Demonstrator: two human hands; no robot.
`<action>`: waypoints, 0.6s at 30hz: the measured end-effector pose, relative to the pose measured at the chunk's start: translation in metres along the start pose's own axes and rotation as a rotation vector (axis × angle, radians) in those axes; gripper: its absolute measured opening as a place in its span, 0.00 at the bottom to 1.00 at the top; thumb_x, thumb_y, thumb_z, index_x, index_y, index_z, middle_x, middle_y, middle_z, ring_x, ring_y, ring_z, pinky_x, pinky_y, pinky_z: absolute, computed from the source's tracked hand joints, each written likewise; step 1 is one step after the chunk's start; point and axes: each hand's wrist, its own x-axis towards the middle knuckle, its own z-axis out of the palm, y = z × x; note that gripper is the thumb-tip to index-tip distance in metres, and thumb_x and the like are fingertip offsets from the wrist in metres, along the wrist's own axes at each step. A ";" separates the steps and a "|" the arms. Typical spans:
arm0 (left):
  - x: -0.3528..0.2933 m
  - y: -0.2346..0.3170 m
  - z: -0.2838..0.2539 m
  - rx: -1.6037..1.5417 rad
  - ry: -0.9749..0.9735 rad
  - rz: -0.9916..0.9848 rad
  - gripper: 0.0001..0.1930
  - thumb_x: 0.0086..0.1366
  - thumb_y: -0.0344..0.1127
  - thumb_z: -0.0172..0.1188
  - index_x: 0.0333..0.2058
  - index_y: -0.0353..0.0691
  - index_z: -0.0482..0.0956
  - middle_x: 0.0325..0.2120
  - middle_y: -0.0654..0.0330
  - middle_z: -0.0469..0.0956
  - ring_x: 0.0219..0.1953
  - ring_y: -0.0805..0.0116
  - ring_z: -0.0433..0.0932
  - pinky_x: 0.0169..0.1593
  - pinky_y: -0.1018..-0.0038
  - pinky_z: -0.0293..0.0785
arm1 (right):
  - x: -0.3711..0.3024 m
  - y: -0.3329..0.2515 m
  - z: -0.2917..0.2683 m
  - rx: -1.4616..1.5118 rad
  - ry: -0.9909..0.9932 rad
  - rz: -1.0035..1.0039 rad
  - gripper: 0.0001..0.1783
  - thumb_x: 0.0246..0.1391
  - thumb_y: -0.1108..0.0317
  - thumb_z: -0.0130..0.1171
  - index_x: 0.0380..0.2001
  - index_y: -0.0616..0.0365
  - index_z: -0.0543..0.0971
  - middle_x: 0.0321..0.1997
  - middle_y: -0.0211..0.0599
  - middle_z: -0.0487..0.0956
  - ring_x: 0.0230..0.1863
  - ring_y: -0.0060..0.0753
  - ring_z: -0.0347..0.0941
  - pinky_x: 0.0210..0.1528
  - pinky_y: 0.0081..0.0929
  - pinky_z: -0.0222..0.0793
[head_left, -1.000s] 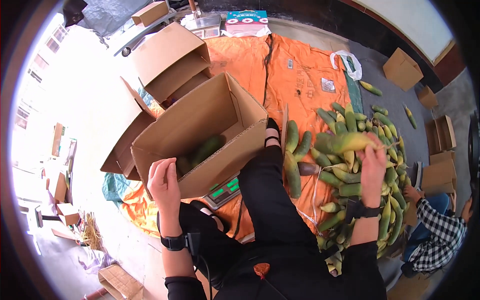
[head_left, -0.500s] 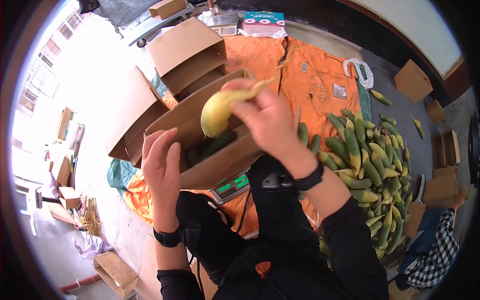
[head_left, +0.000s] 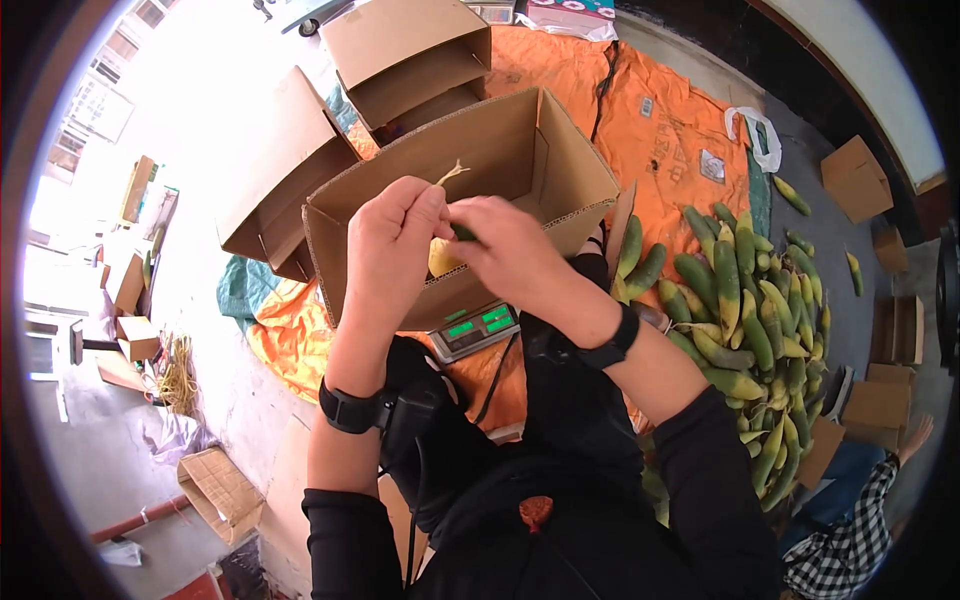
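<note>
Orange tarp point(head_left: 675, 195), radish heap point(head_left: 765, 325), carton point(head_left: 480, 150) partly hiding scale point(head_left: 476, 331)

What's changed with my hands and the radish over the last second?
Your right hand carried the radish left from over the pile to the open box. Your left hand, earlier at the box's near side, has moved in and joined the grip. The pile, box and scale stayed put.

Orange tarpaulin point(head_left: 560, 75) was spread out, white plastic bag point(head_left: 769, 152) at its right edge. Cardboard carton point(head_left: 857, 180) sat near dark wall base point(head_left: 800, 75). Checked-shirt co-worker point(head_left: 848, 545) was lower right. Left side: straw bundle point(head_left: 180, 375) near lilac plastic sheet point(head_left: 180, 435), reddish pipe point(head_left: 140, 519) below. Caster wheel point(head_left: 308, 27) showed up top.
</note>
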 end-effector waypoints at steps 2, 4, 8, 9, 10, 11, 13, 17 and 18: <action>0.004 -0.014 0.006 -0.055 -0.022 -0.038 0.10 0.66 0.32 0.53 0.27 0.31 0.74 0.21 0.59 0.76 0.24 0.74 0.77 0.31 0.78 0.71 | -0.011 0.002 -0.020 -0.003 0.264 -0.105 0.13 0.50 0.74 0.58 0.41 0.59 0.77 0.42 0.43 0.77 0.45 0.45 0.72 0.47 0.35 0.69; 0.009 -0.020 0.009 -0.037 -0.113 -0.072 0.10 0.69 0.32 0.50 0.30 0.33 0.75 0.25 0.65 0.75 0.31 0.76 0.78 0.37 0.81 0.72 | -0.033 0.006 -0.042 0.030 0.388 -0.021 0.13 0.51 0.76 0.58 0.42 0.59 0.78 0.41 0.39 0.78 0.43 0.39 0.74 0.47 0.30 0.70; 0.019 -0.028 0.026 -0.091 -0.162 -0.040 0.11 0.70 0.31 0.48 0.30 0.33 0.75 0.26 0.64 0.76 0.33 0.75 0.79 0.39 0.80 0.72 | -0.096 0.057 -0.071 0.252 0.528 0.340 0.11 0.56 0.76 0.55 0.44 0.61 0.77 0.42 0.32 0.79 0.43 0.19 0.73 0.47 0.20 0.68; 0.021 -0.034 0.026 -0.114 -0.156 -0.020 0.10 0.70 0.31 0.48 0.31 0.33 0.75 0.26 0.64 0.77 0.34 0.75 0.79 0.39 0.80 0.72 | -0.115 0.074 -0.077 0.261 0.544 0.440 0.11 0.56 0.76 0.55 0.44 0.62 0.77 0.41 0.32 0.79 0.42 0.19 0.73 0.46 0.19 0.68; 0.021 -0.035 0.025 -0.126 -0.110 -0.036 0.10 0.68 0.31 0.49 0.31 0.32 0.75 0.25 0.62 0.77 0.32 0.74 0.79 0.38 0.79 0.73 | -0.134 0.090 -0.083 0.131 0.501 0.553 0.10 0.55 0.75 0.56 0.41 0.63 0.77 0.38 0.37 0.80 0.41 0.23 0.76 0.42 0.21 0.71; 0.019 -0.039 0.025 -0.142 -0.072 -0.053 0.09 0.66 0.30 0.51 0.31 0.30 0.76 0.24 0.61 0.78 0.31 0.74 0.80 0.37 0.78 0.73 | -0.160 0.107 -0.086 0.119 0.517 0.569 0.10 0.55 0.75 0.56 0.41 0.63 0.77 0.38 0.37 0.80 0.41 0.23 0.76 0.42 0.21 0.71; 0.014 -0.046 0.010 0.114 -0.124 -0.106 0.07 0.65 0.29 0.51 0.33 0.31 0.76 0.26 0.59 0.78 0.33 0.73 0.80 0.37 0.78 0.73 | -0.220 0.143 -0.085 0.020 0.348 0.832 0.10 0.53 0.74 0.57 0.39 0.64 0.78 0.35 0.41 0.81 0.41 0.29 0.77 0.42 0.24 0.72; -0.004 -0.054 -0.017 0.165 -0.116 -0.067 0.06 0.65 0.27 0.53 0.38 0.33 0.77 0.30 0.61 0.78 0.37 0.76 0.78 0.41 0.80 0.72 | -0.350 0.198 -0.065 -0.219 0.161 0.913 0.12 0.49 0.71 0.59 0.38 0.61 0.79 0.34 0.46 0.81 0.40 0.43 0.78 0.41 0.34 0.73; -0.010 -0.052 -0.021 0.087 -0.079 -0.090 0.06 0.65 0.26 0.53 0.39 0.32 0.77 0.31 0.62 0.78 0.37 0.75 0.78 0.42 0.80 0.72 | -0.372 0.197 -0.061 -0.269 0.043 0.982 0.13 0.47 0.69 0.60 0.38 0.59 0.80 0.34 0.47 0.81 0.41 0.47 0.78 0.42 0.38 0.73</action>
